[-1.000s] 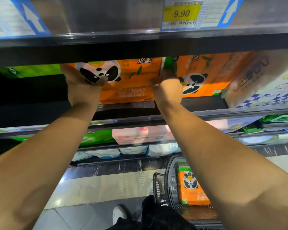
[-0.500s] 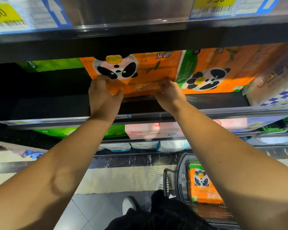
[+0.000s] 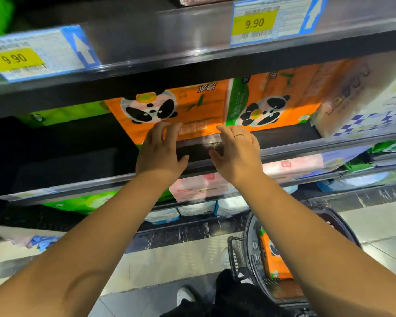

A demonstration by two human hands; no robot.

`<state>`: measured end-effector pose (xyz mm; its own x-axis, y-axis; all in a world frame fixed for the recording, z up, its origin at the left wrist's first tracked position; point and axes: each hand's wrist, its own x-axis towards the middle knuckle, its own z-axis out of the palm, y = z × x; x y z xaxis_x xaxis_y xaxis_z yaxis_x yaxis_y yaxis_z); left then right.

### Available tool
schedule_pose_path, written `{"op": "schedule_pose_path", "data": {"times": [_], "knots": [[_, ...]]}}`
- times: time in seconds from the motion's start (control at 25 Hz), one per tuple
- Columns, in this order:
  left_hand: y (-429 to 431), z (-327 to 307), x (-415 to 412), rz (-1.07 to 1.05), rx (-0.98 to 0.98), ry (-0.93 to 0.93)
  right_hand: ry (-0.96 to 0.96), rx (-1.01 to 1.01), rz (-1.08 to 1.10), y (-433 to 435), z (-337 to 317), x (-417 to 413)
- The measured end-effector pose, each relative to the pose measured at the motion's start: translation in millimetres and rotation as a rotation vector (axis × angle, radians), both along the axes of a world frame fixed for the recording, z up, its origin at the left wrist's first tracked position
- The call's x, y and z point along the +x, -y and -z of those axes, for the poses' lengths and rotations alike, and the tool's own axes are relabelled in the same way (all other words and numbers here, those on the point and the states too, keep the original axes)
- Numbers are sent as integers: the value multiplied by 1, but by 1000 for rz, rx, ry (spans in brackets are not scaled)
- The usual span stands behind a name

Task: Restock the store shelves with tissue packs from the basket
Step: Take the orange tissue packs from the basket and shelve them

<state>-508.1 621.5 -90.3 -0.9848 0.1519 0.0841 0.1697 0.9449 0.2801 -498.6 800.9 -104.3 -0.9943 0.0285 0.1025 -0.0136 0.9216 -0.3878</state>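
Observation:
An orange tissue pack with a panda face [image 3: 192, 106] lies on the dark shelf [image 3: 78, 165], beside a second orange panda pack [image 3: 281, 104] to its right. My left hand [image 3: 160, 149] has straight fingers whose tips touch the pack's front edge. My right hand [image 3: 236, 152], wearing a ring, is spread open just in front of the same pack, fingertips at its lower right corner. Below on the floor, a dark basket [image 3: 249, 255] holds another orange panda pack [image 3: 274, 257].
A metal shelf edge [image 3: 169, 42] with 9.90 price tags overhangs above. A white and blue checked pack [image 3: 364, 106] stands at the right, green packs [image 3: 62, 114] at the back left. Lower shelves hold pink, green and white packs. My shoe [image 3: 185, 296] is beside the basket.
Both hands have let go of the orange pack, slid back toward its front edge and opened their fingers. The pack now rests on the shelf. The view has shifted slightly downward and right.

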Motion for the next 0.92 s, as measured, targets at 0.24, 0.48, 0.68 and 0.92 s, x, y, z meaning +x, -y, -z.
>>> {"op": "schedule_pose_path", "data": {"times": [0.24, 0.48, 0.68, 0.92], "knots": [[-54, -12, 46, 347, 61, -26, -68, 94, 233, -51, 5, 98], [-121, 30, 97, 628, 118, 35, 82, 41, 480, -97, 56, 193], [-179, 71, 132, 785, 45, 165, 232, 14, 659, -144, 101, 259], [-254, 133, 147, 775, -48, 422, 461, -114, 827, -222, 168, 310]]}}
